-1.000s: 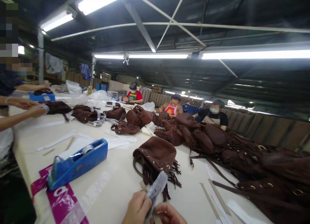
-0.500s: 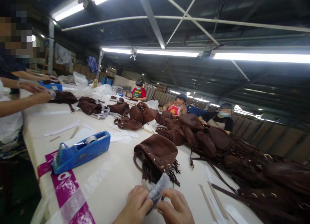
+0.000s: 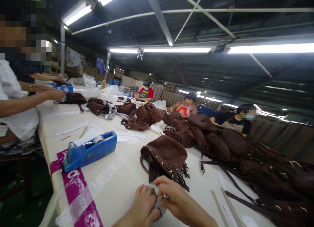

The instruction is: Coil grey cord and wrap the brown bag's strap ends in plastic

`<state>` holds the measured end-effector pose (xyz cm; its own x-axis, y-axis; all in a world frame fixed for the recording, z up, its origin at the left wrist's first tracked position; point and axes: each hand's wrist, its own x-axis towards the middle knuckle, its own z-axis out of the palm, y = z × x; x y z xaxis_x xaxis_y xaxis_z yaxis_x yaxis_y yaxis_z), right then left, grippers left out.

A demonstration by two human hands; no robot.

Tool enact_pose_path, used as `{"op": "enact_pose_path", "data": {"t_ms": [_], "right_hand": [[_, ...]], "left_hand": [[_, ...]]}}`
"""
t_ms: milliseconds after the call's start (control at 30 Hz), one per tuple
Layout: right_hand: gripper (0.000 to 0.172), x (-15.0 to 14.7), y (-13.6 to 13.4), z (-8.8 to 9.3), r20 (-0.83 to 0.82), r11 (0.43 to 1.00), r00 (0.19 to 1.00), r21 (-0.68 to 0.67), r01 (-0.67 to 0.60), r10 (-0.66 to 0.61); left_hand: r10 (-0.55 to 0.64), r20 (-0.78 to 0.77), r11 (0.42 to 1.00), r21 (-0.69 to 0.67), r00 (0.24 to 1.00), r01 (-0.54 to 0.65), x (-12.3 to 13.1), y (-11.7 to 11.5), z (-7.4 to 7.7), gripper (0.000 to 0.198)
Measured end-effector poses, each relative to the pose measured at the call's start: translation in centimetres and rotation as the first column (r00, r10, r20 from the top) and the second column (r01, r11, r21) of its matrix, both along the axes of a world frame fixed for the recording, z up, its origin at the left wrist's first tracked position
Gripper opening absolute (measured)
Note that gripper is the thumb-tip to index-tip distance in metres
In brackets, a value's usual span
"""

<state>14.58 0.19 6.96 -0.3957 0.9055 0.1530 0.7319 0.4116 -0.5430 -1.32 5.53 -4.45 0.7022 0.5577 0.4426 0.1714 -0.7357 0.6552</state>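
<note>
At the bottom centre my left hand (image 3: 144,205) has its fingers closed on a crumpled translucent wrapping (image 3: 160,200). My right hand (image 3: 173,196) pinches the same wrapping from the other side, its fingers near those of my left hand. What lies inside the wrapping is mostly hidden. Just beyond my hands a dark brown fringed bag (image 3: 166,153) rests on the white table (image 3: 115,191), its strap looping out at the left.
A blue tape dispenser (image 3: 90,150) stands at the left on purple printed tape (image 3: 78,194). Brown bags (image 3: 228,145) are heaped along the right. Paper strips (image 3: 219,207) lie at the lower right. Several people sit or stand around the table.
My right hand has risen over the top of the wrapping, which is now more covered by my fingers. The view has shifted, so the table and bags appear further right.
</note>
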Motion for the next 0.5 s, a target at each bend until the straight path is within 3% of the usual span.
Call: {"op": "enact_pose_path", "data": {"t_ms": [100, 200, 333, 500], "right_hand": [[0.014, 0.0, 1.0, 0.2, -0.098, 0.992, 0.995, -0.121, -0.04, 0.028], [0.013, -0.3, 1.3, -0.4, -0.126, 0.99, 0.99, -0.136, 0.043, -0.06], [0.018, -0.6, 0.4, -1.8, -0.18, 0.983, 0.967, -0.059, 0.174, -0.182], [0.015, 0.1, -0.7, -3.1, -0.349, 0.987, 0.925, -0.107, 0.119, -0.15]], "left_hand": [[-0.004, -0.095, 0.998, 0.066, 0.995, 0.01, 0.3, 0.3, -0.5, 0.027], [0.004, -0.169, 0.996, 0.089, 0.986, 0.011, 0.2, 0.1, 0.0, 0.03], [0.007, -0.208, 0.999, 0.053, 0.978, 0.005, -0.5, -0.6, 1.8, 0.018], [-0.015, -0.257, 1.0, -0.006, 0.966, 0.014, -1.1, -1.8, 4.3, 0.015]]}}
